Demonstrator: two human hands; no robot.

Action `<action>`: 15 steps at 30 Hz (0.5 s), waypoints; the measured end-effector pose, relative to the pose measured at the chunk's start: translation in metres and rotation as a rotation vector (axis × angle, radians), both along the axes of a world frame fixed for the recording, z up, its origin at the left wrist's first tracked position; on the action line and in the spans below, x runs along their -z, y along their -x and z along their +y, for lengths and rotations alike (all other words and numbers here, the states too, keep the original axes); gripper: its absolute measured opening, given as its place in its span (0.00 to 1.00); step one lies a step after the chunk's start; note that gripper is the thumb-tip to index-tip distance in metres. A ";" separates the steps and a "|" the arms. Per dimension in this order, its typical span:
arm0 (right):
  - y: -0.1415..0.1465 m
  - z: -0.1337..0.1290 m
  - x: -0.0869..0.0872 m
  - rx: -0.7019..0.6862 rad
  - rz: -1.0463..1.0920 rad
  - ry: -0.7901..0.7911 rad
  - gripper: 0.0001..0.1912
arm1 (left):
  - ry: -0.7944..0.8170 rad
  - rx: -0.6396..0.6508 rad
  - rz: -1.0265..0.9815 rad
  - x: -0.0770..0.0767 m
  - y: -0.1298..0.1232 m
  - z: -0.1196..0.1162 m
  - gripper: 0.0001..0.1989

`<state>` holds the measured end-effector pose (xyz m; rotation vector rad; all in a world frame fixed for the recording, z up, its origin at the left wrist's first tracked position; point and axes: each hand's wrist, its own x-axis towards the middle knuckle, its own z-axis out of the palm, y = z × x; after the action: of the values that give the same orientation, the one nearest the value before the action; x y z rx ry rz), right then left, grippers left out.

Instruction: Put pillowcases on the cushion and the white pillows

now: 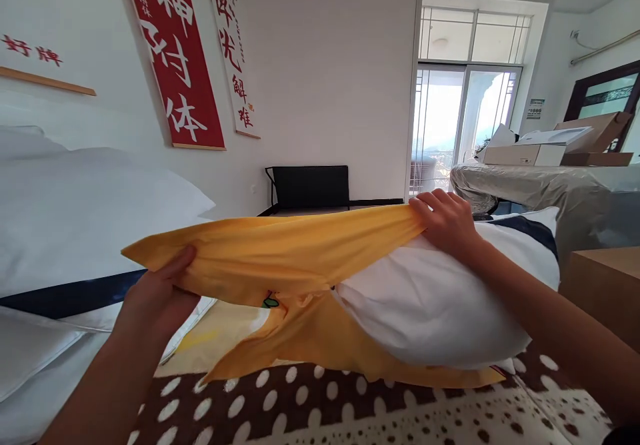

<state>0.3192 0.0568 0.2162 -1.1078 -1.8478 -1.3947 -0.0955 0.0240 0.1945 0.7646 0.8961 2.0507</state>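
Observation:
A yellow pillowcase [280, 248] is stretched between my two hands, partly over a white pillow [430, 305] with a dark blue band at its far right corner. My left hand [163, 298] pinches the cloth near its left end, thumb on top and fingers underneath. At the upper right, my right hand [445, 222] is closed over the pillowcase's edge beside the pillow. The pillow's left end lies between the raised upper layer and the lower layer, which hangs down toward the bedding. A small green printed motif shows where the cloth folds in the middle.
White pillows [75, 212] with a dark blue band are stacked at the left. Below lies a brown spotted blanket [270, 398]. Cardboard boxes [525, 155] sit on a plastic-covered table at the right, with another brown box [605, 285] nearer. A black folding chair [310, 186] stands by the wall.

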 end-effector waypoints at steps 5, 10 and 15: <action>0.009 0.016 0.028 -0.122 0.165 0.224 0.15 | -0.112 -0.103 0.078 -0.021 -0.007 0.010 0.11; 0.029 0.041 0.071 -0.268 0.251 0.485 0.12 | 0.014 -0.159 0.172 0.002 0.007 0.025 0.08; 0.036 0.053 0.081 -0.448 0.287 0.710 0.12 | 0.165 -0.163 0.273 0.032 0.024 0.016 0.11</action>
<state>0.2831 0.1100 0.1353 -1.0337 -2.2392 -0.3007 -0.1196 0.0397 0.1629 0.9198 1.3020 2.0094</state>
